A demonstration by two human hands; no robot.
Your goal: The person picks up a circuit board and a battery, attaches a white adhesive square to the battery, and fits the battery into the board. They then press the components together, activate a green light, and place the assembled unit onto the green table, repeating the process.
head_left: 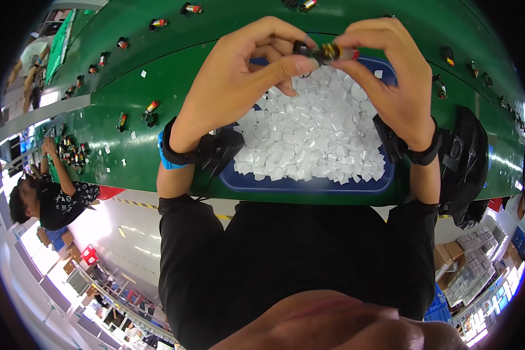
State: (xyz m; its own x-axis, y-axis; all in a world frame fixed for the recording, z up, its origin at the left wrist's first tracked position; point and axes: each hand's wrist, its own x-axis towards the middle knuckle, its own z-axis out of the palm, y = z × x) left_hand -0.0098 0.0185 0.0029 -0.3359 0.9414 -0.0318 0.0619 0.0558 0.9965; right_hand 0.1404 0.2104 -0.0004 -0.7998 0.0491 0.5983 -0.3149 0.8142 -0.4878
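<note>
Both hands are raised over the far part of a blue tray (309, 186) filled with small white square pieces (315, 131). Between my fingertips is a small assembly (331, 52) with a black part at its left and a yellow-and-red cylindrical part at its right; its exact kind I cannot make out. My left hand (245, 73) pinches the black end between thumb and fingers. At the cylinder end, my right hand (391, 67) grips with thumb and forefinger. Fingers partly cover the assembly.
Similar small assemblies lie across the green table (175, 76), including a red-and-yellow one (152, 107) left of the tray. A black bag (464, 157) sits right of my right arm. At far left, a co-worker's hand (49, 146) is beside a pile of assemblies (73, 153).
</note>
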